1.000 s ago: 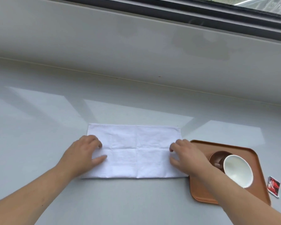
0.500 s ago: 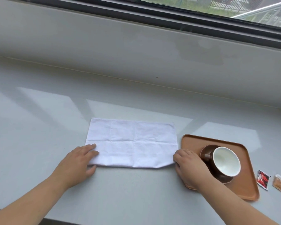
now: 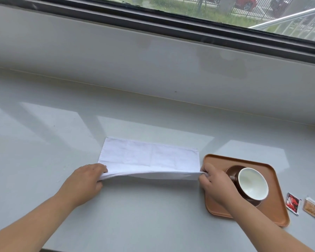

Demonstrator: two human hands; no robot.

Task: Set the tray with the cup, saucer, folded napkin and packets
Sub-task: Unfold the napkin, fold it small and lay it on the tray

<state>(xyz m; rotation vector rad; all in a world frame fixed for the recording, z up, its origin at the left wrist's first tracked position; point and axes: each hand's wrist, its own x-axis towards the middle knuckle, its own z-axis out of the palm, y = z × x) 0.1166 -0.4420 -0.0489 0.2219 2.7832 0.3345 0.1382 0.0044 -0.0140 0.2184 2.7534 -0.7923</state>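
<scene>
A white cloth napkin [image 3: 149,157] lies as a long rectangle on the grey counter. My left hand [image 3: 85,180] pinches its near left corner and my right hand [image 3: 215,184] pinches its near right corner, so the near edge is lifted off the counter. To the right sits a brown tray [image 3: 216,208]. On it a brown cup with a white inside [image 3: 253,183] stands on a brown saucer [image 3: 231,169]. A red packet [image 3: 292,203] and a tan packet [image 3: 311,207] lie on the counter right of the tray.
The grey counter [image 3: 44,142] meets a low grey sill wall [image 3: 135,66] at the back, under a dark window frame [image 3: 171,24]. The counter's front edge runs close under my forearms.
Both hands slid from the napkin's top to its near corners, gripped them, and raised the near edge. The camera view shifted, so the tray and packets sit further left.
</scene>
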